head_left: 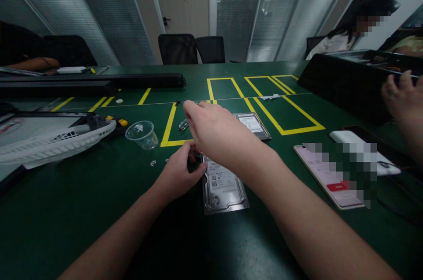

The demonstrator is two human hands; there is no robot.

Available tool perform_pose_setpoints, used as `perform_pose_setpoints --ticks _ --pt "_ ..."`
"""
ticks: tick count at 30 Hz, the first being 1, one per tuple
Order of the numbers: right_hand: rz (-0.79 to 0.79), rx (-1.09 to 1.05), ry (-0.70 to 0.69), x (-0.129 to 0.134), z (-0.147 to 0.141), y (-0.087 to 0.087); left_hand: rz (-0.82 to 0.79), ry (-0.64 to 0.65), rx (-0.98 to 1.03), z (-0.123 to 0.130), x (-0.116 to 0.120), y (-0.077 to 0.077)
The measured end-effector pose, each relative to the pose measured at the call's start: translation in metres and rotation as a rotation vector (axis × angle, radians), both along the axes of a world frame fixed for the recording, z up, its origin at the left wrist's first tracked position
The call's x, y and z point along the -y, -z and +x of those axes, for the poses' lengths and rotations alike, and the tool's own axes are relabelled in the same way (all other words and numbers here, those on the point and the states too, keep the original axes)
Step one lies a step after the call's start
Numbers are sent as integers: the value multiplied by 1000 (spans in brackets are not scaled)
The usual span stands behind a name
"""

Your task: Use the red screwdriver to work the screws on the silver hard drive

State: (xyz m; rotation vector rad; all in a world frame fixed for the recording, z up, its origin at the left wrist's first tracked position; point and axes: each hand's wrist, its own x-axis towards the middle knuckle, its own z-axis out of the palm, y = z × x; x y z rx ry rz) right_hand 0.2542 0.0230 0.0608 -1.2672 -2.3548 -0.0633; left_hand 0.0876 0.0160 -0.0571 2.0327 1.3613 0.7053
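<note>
A silver hard drive (226, 187) with a white label lies on the green table, its far end covered by my hands. My left hand (180, 167) curls at its left edge, thumb against the rim and fingers bent near the far corner. Above that end, my right hand (216, 125) is closed with its fingertips pointing down; its own back hides whatever it grips. Behind it rests a second hard drive (254, 125). Several tiny screws (153, 163) lie left of my left hand, near a clear plastic cup (143, 135) with something white in it.
Yellow tape (302, 131) marks rectangles on the table. At right are a phone (317, 174), a white power bank (363, 150), a black case (343, 86) and another person's hand (405, 99). A white racket-like frame (66, 141) and long black bars (142, 80) occupy the left.
</note>
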Motion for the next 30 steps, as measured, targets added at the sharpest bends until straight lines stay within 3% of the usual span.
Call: perform_pose_setpoints --ticks 10,21,30 --pt "-69 34 66 -1 -2 -15 48 2 -18 -3 0 2" --pt "18 -63 -62 -6 -4 -4 55 -17 -15 -3 1 -2" --pt "-118 -86 -69 -1 -7 -10 16 -13 33 -5 0 0"
